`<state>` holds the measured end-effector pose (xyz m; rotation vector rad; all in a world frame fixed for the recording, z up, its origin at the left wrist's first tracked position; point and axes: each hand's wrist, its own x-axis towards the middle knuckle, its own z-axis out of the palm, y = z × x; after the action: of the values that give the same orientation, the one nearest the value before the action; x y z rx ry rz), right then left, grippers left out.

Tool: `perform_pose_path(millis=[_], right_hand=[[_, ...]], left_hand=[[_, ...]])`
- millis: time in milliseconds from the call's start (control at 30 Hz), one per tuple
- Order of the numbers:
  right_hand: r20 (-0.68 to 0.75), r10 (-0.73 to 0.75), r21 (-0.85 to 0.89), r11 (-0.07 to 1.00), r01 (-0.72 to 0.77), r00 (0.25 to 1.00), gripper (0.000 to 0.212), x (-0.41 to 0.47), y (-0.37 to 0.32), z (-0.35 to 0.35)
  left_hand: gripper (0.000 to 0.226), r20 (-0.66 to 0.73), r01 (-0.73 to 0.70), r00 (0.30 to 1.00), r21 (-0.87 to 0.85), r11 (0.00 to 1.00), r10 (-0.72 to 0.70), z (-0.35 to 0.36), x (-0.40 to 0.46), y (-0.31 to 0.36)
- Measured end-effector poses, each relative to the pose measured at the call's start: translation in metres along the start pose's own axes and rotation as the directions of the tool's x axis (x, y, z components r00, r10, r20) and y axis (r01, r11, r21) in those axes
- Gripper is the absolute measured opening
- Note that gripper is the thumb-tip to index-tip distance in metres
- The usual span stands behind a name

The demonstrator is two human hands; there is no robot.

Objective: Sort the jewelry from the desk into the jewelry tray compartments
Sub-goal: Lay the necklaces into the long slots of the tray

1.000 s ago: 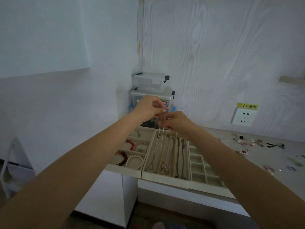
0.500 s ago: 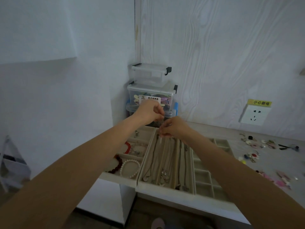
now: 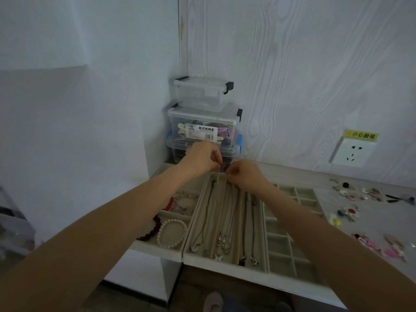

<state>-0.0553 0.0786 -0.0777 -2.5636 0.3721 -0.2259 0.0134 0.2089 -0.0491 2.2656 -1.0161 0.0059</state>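
Note:
A beige jewelry tray [image 3: 225, 265] lies on the desk's left part. My left hand [image 3: 202, 157] and my right hand [image 3: 244, 173] meet over the far end of its long middle compartments, both pinched on a thin silver necklace chain [image 3: 218, 176] that hangs down into the tray. Several necklaces [image 3: 222, 239] lie lengthwise in those compartments. A white pearl bracelet [image 3: 172, 233] and dark red bead bracelets [image 3: 153, 228] lie in the left compartments. The small square compartments [image 3: 283, 248] on the right look empty.
Loose earrings and hair clips [image 3: 351, 212] are scattered on the grey desk [image 3: 315, 176] to the right. Stacked clear storage boxes [image 3: 202, 113] stand in the corner behind the tray. A wall socket [image 3: 351, 152] sits at the right. The tray overhangs the desk's front edge.
Both hands have come lower and closer to the tray's far end with the chain, and less of the chain hangs free. The camera has tilted down and nearer.

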Motion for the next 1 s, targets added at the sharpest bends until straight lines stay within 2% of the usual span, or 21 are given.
perform_pose_path(millis=[167, 333, 400, 567, 667, 767, 833, 933, 1000], right_hand=[[0.018, 0.007, -0.016, 1.000, -0.007, 1.000, 0.022, 0.002, 0.000, 0.003], [0.039, -0.009, -0.032, 0.999, 0.010, 0.999, 0.022, 0.001, 0.000, 0.002], [0.042, -0.017, -0.038, 0.999, 0.018, 0.999, 0.023, 0.001, 0.001, 0.001], [0.053, -0.036, -0.058, 0.998, 0.039, 0.998, 0.025, 0.001, 0.002, 0.000], [0.038, -0.033, -0.095, 0.995, 0.037, 0.999, 0.026, 0.001, 0.003, 0.002], [0.026, -0.075, -0.188, 0.979, 0.079, 0.997, 0.029, 0.000, 0.000, 0.004], [0.045, -0.118, -0.275, 0.953, 0.126, 0.992, 0.031, -0.002, -0.003, 0.004], [0.082, -0.188, -0.398, 0.894, 0.205, 0.979, 0.037, -0.006, -0.003, 0.008], [0.098, -0.198, -0.493, 0.842, 0.220, 0.975, 0.037, -0.010, -0.003, 0.010]], left_hand=[[0.013, -0.011, 0.014, 1.000, 0.027, 1.000, -0.013, 0.024, -0.006, -0.007], [0.012, -0.116, 0.042, 0.993, 0.027, 0.999, -0.038, 0.038, -0.008, -0.010], [0.015, -0.118, 0.061, 0.991, 0.037, 0.997, -0.057, 0.040, -0.008, -0.009], [0.026, -0.015, 0.071, 0.997, 0.098, 0.993, -0.070, 0.040, -0.007, -0.004], [0.027, 0.000, 0.085, 0.996, 0.052, 0.995, -0.085, 0.034, -0.011, -0.004], [0.027, 0.010, 0.081, 0.997, 0.037, 0.996, -0.081, 0.027, -0.019, -0.005], [0.027, 0.046, 0.053, 0.997, 0.086, 0.995, -0.057, 0.021, -0.025, -0.005], [0.025, 0.185, -0.029, 0.983, 0.199, 0.980, -0.008, 0.012, -0.035, -0.004], [0.036, 0.290, -0.101, 0.957, 0.274, 0.956, 0.018, 0.009, -0.041, -0.003]])
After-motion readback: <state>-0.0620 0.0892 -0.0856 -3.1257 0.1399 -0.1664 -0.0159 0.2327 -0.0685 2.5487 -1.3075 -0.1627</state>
